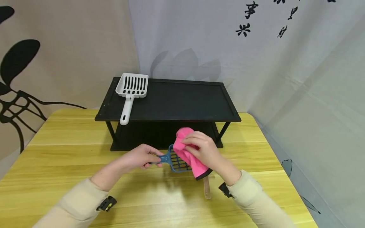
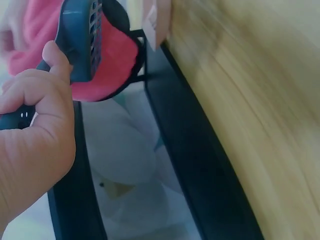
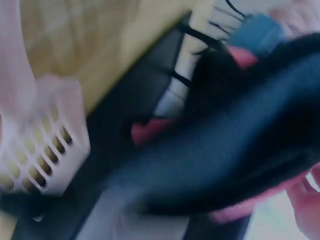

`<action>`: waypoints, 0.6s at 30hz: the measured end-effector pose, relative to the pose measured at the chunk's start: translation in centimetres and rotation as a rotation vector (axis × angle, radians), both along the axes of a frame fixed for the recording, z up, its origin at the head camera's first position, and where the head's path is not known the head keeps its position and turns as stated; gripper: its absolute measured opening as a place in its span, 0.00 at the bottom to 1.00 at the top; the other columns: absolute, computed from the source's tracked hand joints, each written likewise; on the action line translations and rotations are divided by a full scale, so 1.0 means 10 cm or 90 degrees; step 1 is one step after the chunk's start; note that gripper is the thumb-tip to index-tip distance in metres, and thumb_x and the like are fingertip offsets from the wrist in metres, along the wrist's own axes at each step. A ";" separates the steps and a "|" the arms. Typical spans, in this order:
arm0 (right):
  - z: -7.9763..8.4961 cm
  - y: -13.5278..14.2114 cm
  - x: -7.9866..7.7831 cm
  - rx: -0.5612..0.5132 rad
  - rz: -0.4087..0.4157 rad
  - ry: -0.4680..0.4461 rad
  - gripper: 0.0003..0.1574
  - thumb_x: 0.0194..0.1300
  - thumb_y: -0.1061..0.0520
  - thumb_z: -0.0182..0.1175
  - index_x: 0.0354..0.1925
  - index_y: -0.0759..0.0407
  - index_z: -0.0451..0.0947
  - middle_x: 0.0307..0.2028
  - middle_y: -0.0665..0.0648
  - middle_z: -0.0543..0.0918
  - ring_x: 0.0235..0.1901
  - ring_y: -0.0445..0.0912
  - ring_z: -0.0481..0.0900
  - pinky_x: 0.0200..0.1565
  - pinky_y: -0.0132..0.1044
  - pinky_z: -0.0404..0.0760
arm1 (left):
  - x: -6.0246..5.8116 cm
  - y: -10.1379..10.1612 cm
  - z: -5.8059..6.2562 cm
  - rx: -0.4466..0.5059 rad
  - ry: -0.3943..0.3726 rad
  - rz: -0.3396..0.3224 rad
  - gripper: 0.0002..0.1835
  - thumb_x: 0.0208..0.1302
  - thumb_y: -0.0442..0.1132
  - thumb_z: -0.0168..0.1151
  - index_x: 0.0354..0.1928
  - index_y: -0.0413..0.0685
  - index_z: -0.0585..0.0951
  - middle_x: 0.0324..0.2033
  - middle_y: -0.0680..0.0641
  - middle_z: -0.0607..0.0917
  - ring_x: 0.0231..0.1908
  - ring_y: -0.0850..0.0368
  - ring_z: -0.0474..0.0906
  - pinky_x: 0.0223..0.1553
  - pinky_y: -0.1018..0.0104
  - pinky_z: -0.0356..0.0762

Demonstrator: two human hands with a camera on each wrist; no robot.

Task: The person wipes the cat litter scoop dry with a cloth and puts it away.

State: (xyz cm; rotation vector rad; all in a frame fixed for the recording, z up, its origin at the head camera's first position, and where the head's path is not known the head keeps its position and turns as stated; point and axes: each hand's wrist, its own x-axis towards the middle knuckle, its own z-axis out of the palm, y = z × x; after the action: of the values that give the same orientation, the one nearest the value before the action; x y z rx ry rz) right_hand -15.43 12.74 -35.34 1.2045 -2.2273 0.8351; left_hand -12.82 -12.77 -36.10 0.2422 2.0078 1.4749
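My left hand [image 1: 142,156] grips the handle of a blue slotted litter scoop [image 1: 172,166], held above the table with its head to the right. In the left wrist view, fingers curl round the handle, with the thumb near the scoop's head [image 2: 77,42]. My right hand [image 1: 201,148] pinches a bright pink cloth [image 1: 194,162] with a dark edge. The cloth overlaps the right part of the scoop head and hides it. A blurred dark side of the cloth [image 3: 225,135] fills much of the right wrist view.
A white slotted scoop [image 1: 131,85] lies on the left of a black two-tier shelf [image 1: 185,101], its handle over the front edge. Below my right hand, a pale pink handle [image 1: 207,188] lies on the wooden table [image 1: 159,202]; a slotted pink scoop [image 3: 70,117] shows in the right wrist view.
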 end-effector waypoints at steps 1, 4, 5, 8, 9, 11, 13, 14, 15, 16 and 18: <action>-0.03 -0.05 0.01 0.025 0.003 -0.003 0.14 0.47 0.62 0.72 0.36 0.60 0.84 0.35 0.53 0.86 0.41 0.46 0.80 0.47 0.33 0.79 | 0.00 0.02 0.01 0.001 0.004 -0.004 0.15 0.66 0.35 0.54 0.50 0.34 0.79 0.26 0.51 0.84 0.15 0.65 0.60 0.18 0.77 0.54; -0.11 -0.14 0.04 0.081 -0.009 -0.007 0.15 0.49 0.60 0.71 0.38 0.57 0.82 0.36 0.51 0.85 0.41 0.44 0.79 0.45 0.31 0.79 | 0.01 0.07 0.04 0.004 0.017 -0.010 0.14 0.65 0.35 0.55 0.49 0.36 0.80 0.26 0.51 0.84 0.14 0.65 0.61 0.17 0.76 0.54; -0.12 -0.15 0.04 0.092 -0.015 -0.008 0.15 0.50 0.60 0.71 0.39 0.57 0.81 0.36 0.51 0.84 0.41 0.43 0.79 0.45 0.30 0.78 | 0.02 0.08 0.05 0.004 0.019 -0.008 0.14 0.65 0.35 0.55 0.48 0.36 0.80 0.26 0.51 0.84 0.14 0.65 0.60 0.17 0.76 0.54; -0.13 -0.16 0.04 0.113 -0.041 -0.010 0.16 0.50 0.62 0.71 0.38 0.55 0.77 0.37 0.50 0.82 0.41 0.43 0.78 0.43 0.31 0.78 | 0.03 0.09 0.08 -0.002 0.022 0.001 0.13 0.64 0.35 0.56 0.48 0.37 0.81 0.25 0.50 0.84 0.13 0.64 0.60 0.16 0.76 0.53; -0.13 -0.16 0.03 0.117 -0.049 -0.014 0.16 0.50 0.62 0.70 0.38 0.55 0.76 0.37 0.50 0.82 0.41 0.42 0.78 0.42 0.31 0.78 | 0.03 0.09 0.09 -0.003 0.025 0.003 0.13 0.64 0.35 0.56 0.48 0.37 0.81 0.26 0.49 0.84 0.13 0.64 0.60 0.16 0.76 0.53; -0.13 -0.15 0.02 0.127 -0.061 -0.026 0.17 0.50 0.63 0.70 0.37 0.55 0.75 0.38 0.50 0.81 0.40 0.42 0.78 0.42 0.31 0.79 | 0.04 0.09 0.11 -0.003 0.028 0.004 0.13 0.64 0.35 0.57 0.48 0.38 0.81 0.25 0.49 0.85 0.13 0.64 0.60 0.16 0.76 0.53; -0.12 -0.13 0.00 0.140 -0.072 -0.040 0.16 0.50 0.64 0.70 0.37 0.55 0.75 0.38 0.50 0.81 0.39 0.42 0.78 0.40 0.32 0.80 | 0.04 0.08 0.11 0.001 0.035 -0.001 0.13 0.64 0.35 0.57 0.48 0.37 0.81 0.25 0.50 0.85 0.13 0.64 0.61 0.16 0.76 0.53; -0.12 -0.12 -0.01 0.146 -0.078 -0.047 0.16 0.50 0.64 0.70 0.37 0.55 0.75 0.38 0.50 0.81 0.38 0.41 0.78 0.39 0.32 0.80 | 0.04 0.08 0.11 0.003 0.038 -0.003 0.14 0.64 0.35 0.57 0.49 0.36 0.81 0.26 0.49 0.85 0.13 0.64 0.61 0.16 0.76 0.54; -0.13 -0.11 -0.02 0.151 -0.083 -0.055 0.16 0.50 0.64 0.69 0.37 0.55 0.75 0.38 0.50 0.81 0.37 0.41 0.78 0.39 0.32 0.80 | 0.04 0.08 0.12 0.005 0.039 -0.002 0.14 0.64 0.35 0.57 0.49 0.36 0.81 0.26 0.49 0.85 0.13 0.64 0.61 0.16 0.76 0.54; -0.13 -0.10 -0.03 0.157 -0.092 -0.062 0.15 0.50 0.64 0.69 0.36 0.55 0.75 0.38 0.50 0.81 0.36 0.42 0.78 0.39 0.32 0.80 | 0.05 0.07 0.12 0.008 0.040 -0.001 0.14 0.64 0.35 0.57 0.49 0.36 0.81 0.26 0.50 0.85 0.13 0.64 0.61 0.16 0.76 0.54; -0.14 -0.07 -0.04 0.170 -0.111 -0.073 0.15 0.50 0.63 0.70 0.36 0.55 0.75 0.37 0.51 0.81 0.36 0.42 0.78 0.39 0.33 0.80 | 0.05 0.06 0.12 0.008 0.043 0.001 0.14 0.64 0.35 0.57 0.50 0.36 0.80 0.26 0.49 0.86 0.13 0.64 0.60 0.16 0.76 0.53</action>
State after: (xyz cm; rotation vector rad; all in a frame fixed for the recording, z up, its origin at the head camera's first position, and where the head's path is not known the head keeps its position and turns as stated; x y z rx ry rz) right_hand -15.86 12.00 -36.69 1.0794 -2.5579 0.5635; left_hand -12.34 -12.22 -34.92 0.3001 2.0528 1.4992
